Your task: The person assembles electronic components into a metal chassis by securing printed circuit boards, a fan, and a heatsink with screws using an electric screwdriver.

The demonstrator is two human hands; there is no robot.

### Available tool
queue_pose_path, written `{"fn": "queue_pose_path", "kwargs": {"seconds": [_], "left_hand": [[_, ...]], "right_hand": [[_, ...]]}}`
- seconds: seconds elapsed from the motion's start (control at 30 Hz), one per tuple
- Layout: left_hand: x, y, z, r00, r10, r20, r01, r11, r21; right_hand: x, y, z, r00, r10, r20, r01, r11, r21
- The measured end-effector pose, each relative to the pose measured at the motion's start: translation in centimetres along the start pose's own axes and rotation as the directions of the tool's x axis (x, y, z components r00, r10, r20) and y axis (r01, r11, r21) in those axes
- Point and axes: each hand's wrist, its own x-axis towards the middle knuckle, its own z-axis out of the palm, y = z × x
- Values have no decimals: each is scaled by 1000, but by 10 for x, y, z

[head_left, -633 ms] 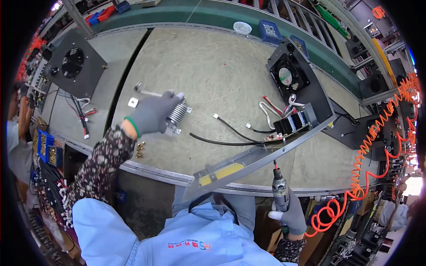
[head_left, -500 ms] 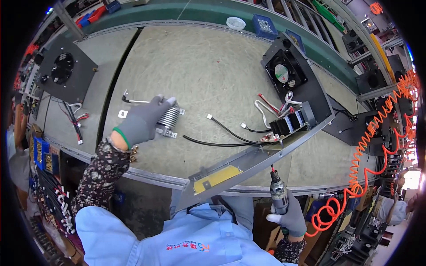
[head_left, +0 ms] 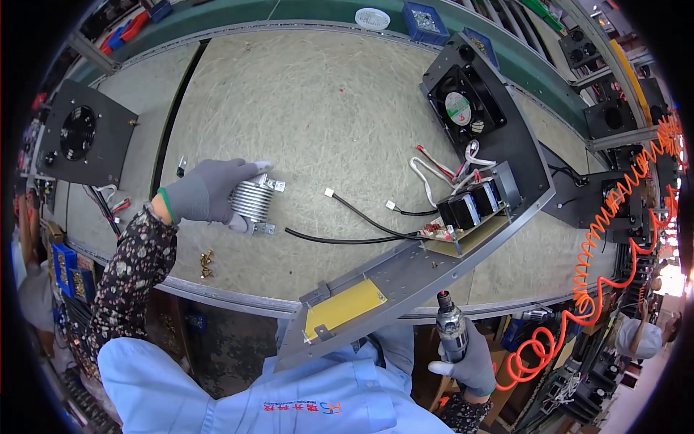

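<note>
My left hand (head_left: 210, 191), in a grey glove, is closed round a silver ribbed metal part (head_left: 253, 200) with flat mounting tabs, at the table's left middle. A small metal tab (head_left: 181, 167) shows just behind the hand. Low on the right, my gloved right hand (head_left: 473, 362) grips a power screwdriver (head_left: 452, 331), its tip pointing up and away from me beside the chassis. The dark metal chassis (head_left: 416, 273) lies slantwise across the table's front edge. It carries a fan (head_left: 463, 110), a circuit board with black components (head_left: 470, 205) and a yellow sheet (head_left: 347, 309).
Several brass-coloured screws (head_left: 207, 263) lie near the front edge. Loose black cables (head_left: 354, 210) stretch left from the chassis. Another fan panel (head_left: 83, 134) stands at far left. A coiled orange hose (head_left: 531, 362) hangs at right. Blue bins (head_left: 425, 23) sit at the back.
My left hand has drawn the ribbed part slightly nearer and turned it. The chassis has tilted, showing more of its yellow sheet. The screwdriver stays in my right hand.
</note>
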Motion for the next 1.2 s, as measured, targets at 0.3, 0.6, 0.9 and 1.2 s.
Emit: {"fn": "queue_pose_path", "kwargs": {"seconds": [0.3, 0.6, 0.9, 1.2], "left_hand": [[2, 26, 21, 974, -77, -212, 24, 970, -242], [6, 38, 17, 906, -336, -255, 72, 718, -692], [40, 52, 23, 994, -105, -10, -28, -173, -985], [90, 103, 67, 897, 314, 310, 393, -248, -885]], "right_hand": [[0, 8, 6, 996, -83, -26, 82, 996, -45], [-3, -2, 1, 999, 20, -32, -24, 992, -120], [1, -4, -9, 998, 33, -47, -44, 962, -271], [-1, -15, -5, 998, 51, -46, -63, 943, -326]]}}
